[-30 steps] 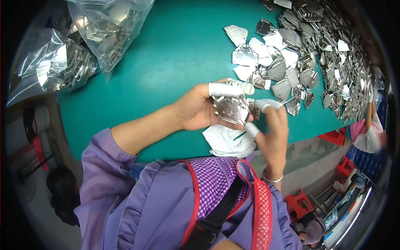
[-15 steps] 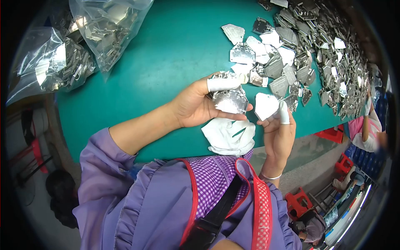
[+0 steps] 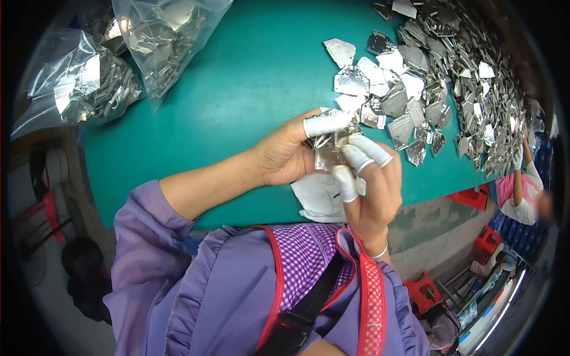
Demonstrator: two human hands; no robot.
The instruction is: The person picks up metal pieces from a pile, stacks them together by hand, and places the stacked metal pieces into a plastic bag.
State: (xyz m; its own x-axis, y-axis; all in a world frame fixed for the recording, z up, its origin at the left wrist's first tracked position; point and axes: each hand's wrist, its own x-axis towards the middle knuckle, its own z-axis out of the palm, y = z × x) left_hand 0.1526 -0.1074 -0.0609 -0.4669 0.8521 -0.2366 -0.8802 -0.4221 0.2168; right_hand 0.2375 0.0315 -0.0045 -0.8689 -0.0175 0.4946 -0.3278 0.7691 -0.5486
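One long green worktop (image 3: 237, 53) fills most of the view, with one purple ruffled garment (image 3: 231, 291) along its near edge. One broad heap of angular silver metal plates (image 3: 484, 113) covers the worktop's right end; its pieces overlap too thickly to count. Two clear plastic bags (image 3: 172, 50) (image 3: 83, 89) packed with silver metal parts stand at the far left, both cut off or dim toward the edge. Two bare hands meet in the middle: the left hand (image 3: 291, 151) is clamped on one small stack of flat silver metal plates (image 3: 328, 157) just above the worktop, and the right hand (image 3: 377, 184) has its bent fingers against that stack; whether they pinch a plate I cannot tell. One other person in pink and white (image 3: 516, 196) shows at the right edge, blurred in part. One crumpled white cloth (image 3: 314, 196) lies below the hands, partly covered by the right one. Three red plastic stools (image 3: 423, 293) are visible, some only in part. Smallest are four white finger covers (image 3: 326, 123), one on the left thumb and three on the right hand. The stack's number of plates is hidden by the fingers.
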